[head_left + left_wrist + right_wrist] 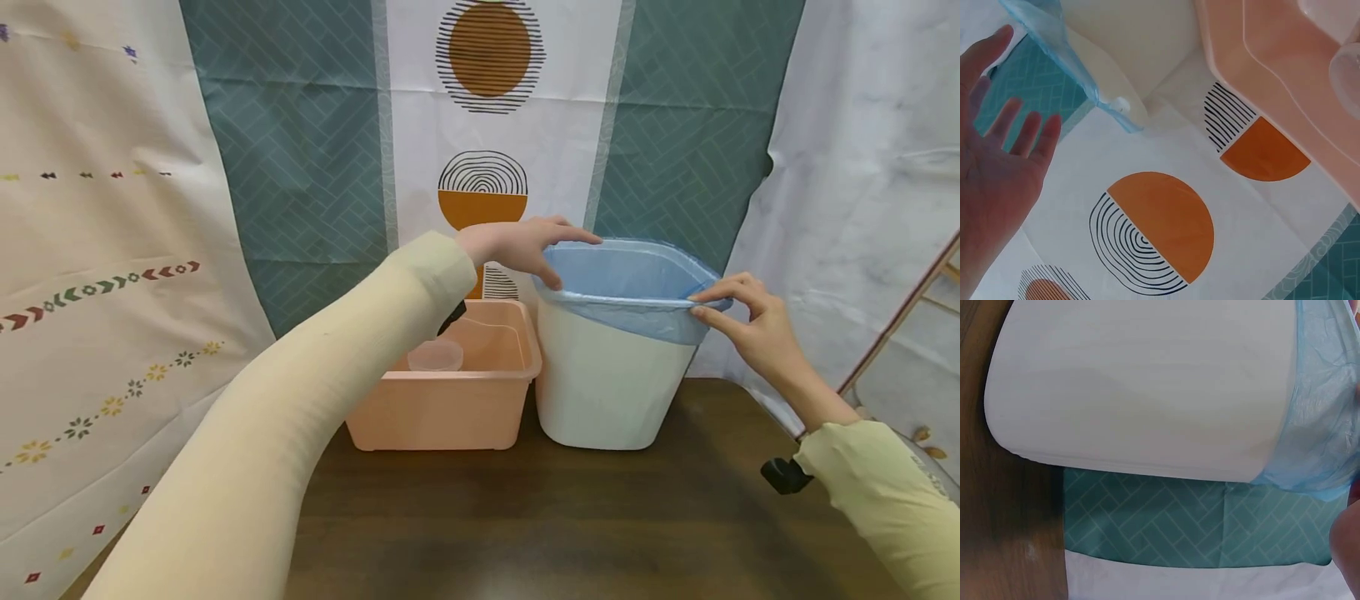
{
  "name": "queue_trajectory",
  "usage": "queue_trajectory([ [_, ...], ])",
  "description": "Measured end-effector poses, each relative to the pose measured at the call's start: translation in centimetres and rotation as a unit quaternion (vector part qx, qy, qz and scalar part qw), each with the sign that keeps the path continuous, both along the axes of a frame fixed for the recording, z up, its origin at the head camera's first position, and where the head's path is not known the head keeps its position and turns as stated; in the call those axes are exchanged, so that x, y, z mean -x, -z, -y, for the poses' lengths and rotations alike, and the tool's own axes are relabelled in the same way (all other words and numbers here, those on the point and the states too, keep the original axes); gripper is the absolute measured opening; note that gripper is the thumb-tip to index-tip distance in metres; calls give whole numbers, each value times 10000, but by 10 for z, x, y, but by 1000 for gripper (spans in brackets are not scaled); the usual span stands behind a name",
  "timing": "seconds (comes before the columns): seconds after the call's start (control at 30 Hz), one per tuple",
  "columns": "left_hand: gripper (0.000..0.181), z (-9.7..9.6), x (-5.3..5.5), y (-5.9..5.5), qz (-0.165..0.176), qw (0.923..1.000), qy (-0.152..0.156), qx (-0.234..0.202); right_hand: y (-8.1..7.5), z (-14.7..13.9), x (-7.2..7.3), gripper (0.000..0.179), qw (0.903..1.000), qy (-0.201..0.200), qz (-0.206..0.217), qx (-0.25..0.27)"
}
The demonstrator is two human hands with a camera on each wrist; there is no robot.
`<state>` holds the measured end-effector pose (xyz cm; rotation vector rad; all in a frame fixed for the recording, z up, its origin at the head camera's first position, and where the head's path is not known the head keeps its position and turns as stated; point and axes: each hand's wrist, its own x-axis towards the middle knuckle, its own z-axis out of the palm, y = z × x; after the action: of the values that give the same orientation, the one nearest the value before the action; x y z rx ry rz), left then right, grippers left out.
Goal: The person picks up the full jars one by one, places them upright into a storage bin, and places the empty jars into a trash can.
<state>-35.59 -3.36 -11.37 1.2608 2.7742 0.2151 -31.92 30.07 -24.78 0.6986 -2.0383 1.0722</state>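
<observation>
A white trash bin (611,379) stands upright on the table, lined with a translucent blue trash bag (626,267) whose edge is folded over the rim. At the bin's front right corner my right hand (757,325) pinches the bag's folded edge, thumb below and fingers above. My left hand (521,246) is at the bin's left rim with its fingers extended and spread. From the left wrist, that hand (1004,169) shows an empty palm beside the blue bag (1079,59). The right wrist view shows the bag (1319,406) hanging over the bin's side, with the hand mostly cut off.
A peach plastic tub (442,412) sits immediately left of the bin, with a clear round container (435,356) inside it. My left sleeve (322,358) crosses in front of part of the tub. Patterned cloth (300,150) hangs behind the dark wooden table (525,517).
</observation>
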Motion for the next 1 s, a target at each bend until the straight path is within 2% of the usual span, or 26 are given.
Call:
queue_trajectory([
  [0.27, 68, 15, -2, 0, -191, 9996, 51, -217, 1, 1, -1, 16, 10000, 59, 67, 25],
  [0.43, 65, 29, -3, 4, -398, 9983, 33, -433, 2, 4, -2, 15, 9997, 197, 108, 6],
  [0.67, 65, 50, -8, 12, -438, 9966, 30, -701, 7, 8, -4, 16, 9991, 428, -35, 71],
  [0.87, 65, 68, -19, 25, -529, 9943, 130, -914, 7, 12, -14, 16, 9965, 792, -190, -178],
  [1.0, 65, 82, -30, 35, -666, 9912, 228, -1124, 6, 19, -24, 21, 9909, 1090, -509, -600],
])
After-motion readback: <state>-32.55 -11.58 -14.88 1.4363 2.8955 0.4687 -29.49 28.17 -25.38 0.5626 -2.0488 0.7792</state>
